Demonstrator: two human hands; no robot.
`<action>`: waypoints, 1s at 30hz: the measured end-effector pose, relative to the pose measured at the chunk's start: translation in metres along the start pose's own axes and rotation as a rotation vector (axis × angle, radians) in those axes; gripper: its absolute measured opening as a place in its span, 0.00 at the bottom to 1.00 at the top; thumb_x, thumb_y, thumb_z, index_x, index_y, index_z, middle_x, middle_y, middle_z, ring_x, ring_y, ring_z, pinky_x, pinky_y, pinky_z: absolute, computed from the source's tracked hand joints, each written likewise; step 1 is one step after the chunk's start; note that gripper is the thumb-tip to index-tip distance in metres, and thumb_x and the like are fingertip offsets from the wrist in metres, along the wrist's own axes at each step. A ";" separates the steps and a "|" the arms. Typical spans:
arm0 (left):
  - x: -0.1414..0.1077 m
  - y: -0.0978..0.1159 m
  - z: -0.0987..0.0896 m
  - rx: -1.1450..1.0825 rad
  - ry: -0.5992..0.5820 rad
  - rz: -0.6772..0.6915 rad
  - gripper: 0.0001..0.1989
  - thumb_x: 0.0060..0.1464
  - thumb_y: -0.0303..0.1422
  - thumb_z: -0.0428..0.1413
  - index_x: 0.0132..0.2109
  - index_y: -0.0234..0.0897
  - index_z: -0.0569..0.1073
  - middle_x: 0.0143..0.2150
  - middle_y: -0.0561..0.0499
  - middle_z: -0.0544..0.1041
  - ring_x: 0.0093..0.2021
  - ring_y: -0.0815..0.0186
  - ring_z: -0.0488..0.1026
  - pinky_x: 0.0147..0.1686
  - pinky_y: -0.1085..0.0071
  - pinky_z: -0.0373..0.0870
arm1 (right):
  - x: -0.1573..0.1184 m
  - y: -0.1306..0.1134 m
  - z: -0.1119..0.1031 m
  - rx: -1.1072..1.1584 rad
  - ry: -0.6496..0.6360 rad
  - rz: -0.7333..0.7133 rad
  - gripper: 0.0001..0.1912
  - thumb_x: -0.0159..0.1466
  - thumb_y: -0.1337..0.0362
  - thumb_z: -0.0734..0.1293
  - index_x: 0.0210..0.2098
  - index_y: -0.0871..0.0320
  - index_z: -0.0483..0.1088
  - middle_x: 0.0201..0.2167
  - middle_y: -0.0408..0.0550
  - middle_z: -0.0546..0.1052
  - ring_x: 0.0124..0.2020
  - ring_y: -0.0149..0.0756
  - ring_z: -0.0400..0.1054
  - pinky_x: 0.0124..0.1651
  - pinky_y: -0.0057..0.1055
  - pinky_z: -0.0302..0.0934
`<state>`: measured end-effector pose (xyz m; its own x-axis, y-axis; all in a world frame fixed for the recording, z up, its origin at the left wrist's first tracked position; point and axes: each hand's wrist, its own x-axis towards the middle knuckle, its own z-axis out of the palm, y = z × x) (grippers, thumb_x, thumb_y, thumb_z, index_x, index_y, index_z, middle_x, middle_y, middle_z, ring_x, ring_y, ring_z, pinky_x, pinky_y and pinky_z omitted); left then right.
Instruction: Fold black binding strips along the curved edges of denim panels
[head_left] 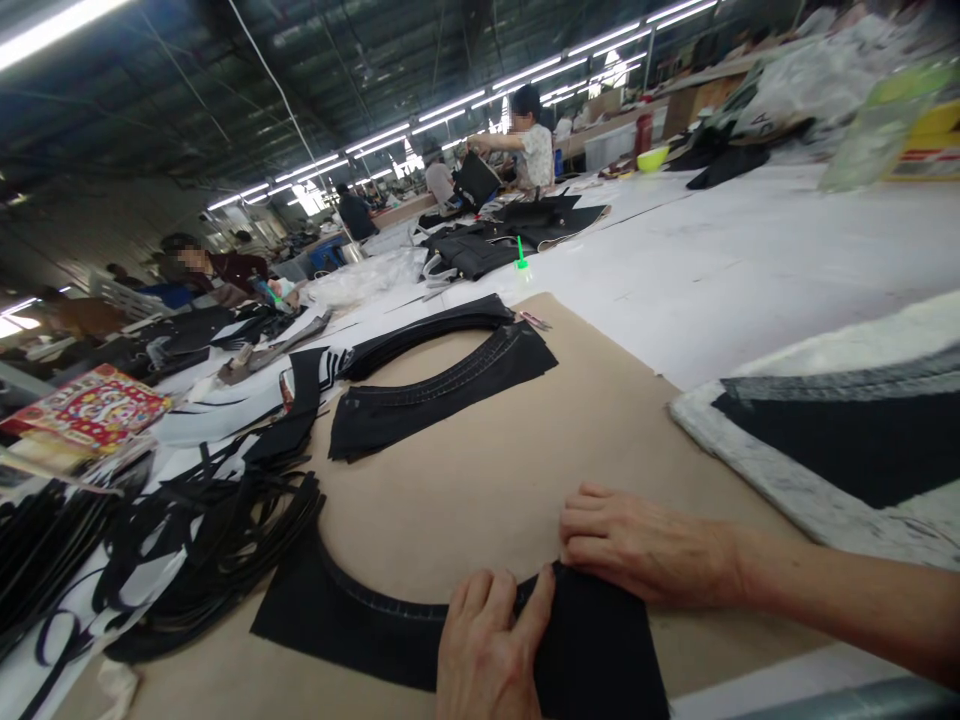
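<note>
A black fabric panel (390,640) with a deep curved edge is lying on a brown sheet (465,490), directly beneath the left hand (491,640) and reaching out to both sides of it. The left hand is resting on the panel from the near side, its bent fingers crossing the curved edge while its thumb is standing apart from them, leaving a gap in which the black edge is showing; it is bearing on the cloth with nothing enclosed. The right hand (637,545) is covering the panel's far edge just beyond that thumb, its fingers curling together; their tips are hiding underneath, so I cannot tell whether they are pinching the cloth. The curve is opening away from the person, and a pale-marked band is running along it left of the hands. Farther off on the sheet, stitched black curved pieces (442,395) are lying, well apart from both hands, and black strips (247,550) are heaping up by the panel's left end.
</note>
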<state>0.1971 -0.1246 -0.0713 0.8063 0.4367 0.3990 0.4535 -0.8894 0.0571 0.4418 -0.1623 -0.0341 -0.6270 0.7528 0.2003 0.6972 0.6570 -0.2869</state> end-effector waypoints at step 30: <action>0.013 0.009 0.008 -0.158 -0.092 0.000 0.30 0.51 0.19 0.48 0.61 0.40 0.64 0.41 0.46 0.70 0.40 0.60 0.66 0.39 0.64 0.64 | -0.013 0.006 -0.012 0.161 -0.007 0.146 0.12 0.66 0.71 0.60 0.47 0.55 0.68 0.40 0.47 0.70 0.41 0.38 0.62 0.48 0.36 0.52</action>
<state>0.2145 -0.1259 -0.0729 0.8410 0.4403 0.3143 0.3935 -0.8966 0.2032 0.4579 -0.1676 -0.0271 -0.5263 0.8387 0.1395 0.7165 0.5259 -0.4583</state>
